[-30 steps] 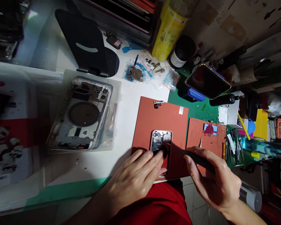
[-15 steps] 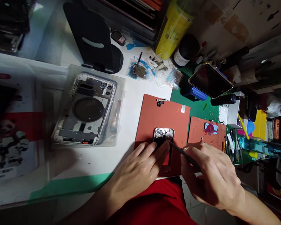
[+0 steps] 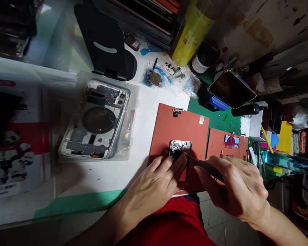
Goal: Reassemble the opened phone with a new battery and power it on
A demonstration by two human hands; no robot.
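Observation:
On a red-brown mat [image 3: 179, 126] lies an opened phone [image 3: 181, 145], its metal frame and inner parts bare at the top end. My left hand [image 3: 156, 181] is closed over the phone's lower part, fingers bent across it and hiding much of it. Pinched in my right hand [image 3: 238, 188] are dark, slim tweezers [image 3: 204, 164]. Their pointed tip reaches inside the phone's frame, close by my left fingertips. What the tip touches is too small to make out. Small loose phone parts [image 3: 177, 112] lie near the mat's far edge.
A bigger opened phone housing [image 3: 97, 119] rests on a clear tray at left. Small plastic bags [image 3: 183, 82], a yellow bottle [image 3: 193, 37] and a dark bottle [image 3: 205, 58] stand behind. At right are a propped phone [image 3: 232, 88], a smaller red mat [image 3: 220, 136] and a blue bottle [image 3: 290, 162].
The view has shifted slightly, so everything sits a little further right. My right thumb has moved a bit away from the tweezers' tip side; the tip remains inside the phone.

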